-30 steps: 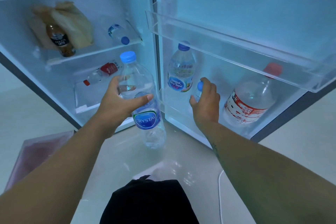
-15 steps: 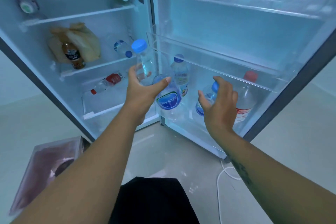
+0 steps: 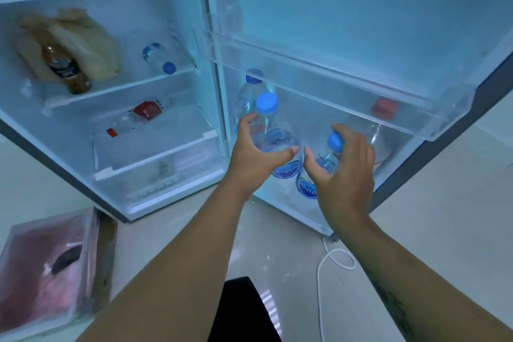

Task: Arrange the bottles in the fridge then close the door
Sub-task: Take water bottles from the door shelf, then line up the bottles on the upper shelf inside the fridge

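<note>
The fridge stands open, its door (image 3: 361, 22) swung out to the right. My left hand (image 3: 255, 153) grips a tall clear Crystal water bottle (image 3: 277, 133) with a light blue cap, held over the door's bottom rack (image 3: 288, 203). My right hand (image 3: 344, 172) holds a smaller blue-capped bottle (image 3: 331, 147) just to its right in the same rack. Behind them stands another blue-capped bottle (image 3: 251, 89). A large red-capped bottle (image 3: 384, 108) stands further right, partly hidden by the middle door shelf (image 3: 333, 83).
Inside the fridge a brown bottle (image 3: 66, 69) leans on a tan bag (image 3: 88, 39). A small water bottle (image 3: 159, 58) lies on that shelf, a red-labelled one (image 3: 138, 116) below. A pink-lined box (image 3: 47, 266) and a white cable (image 3: 330, 258) lie on the floor.
My left hand has carried the tall bottle right and down into the door's bottom rack beside the smaller bottle. My right hand stays on the smaller bottle. The view dropped and moved closer.
</note>
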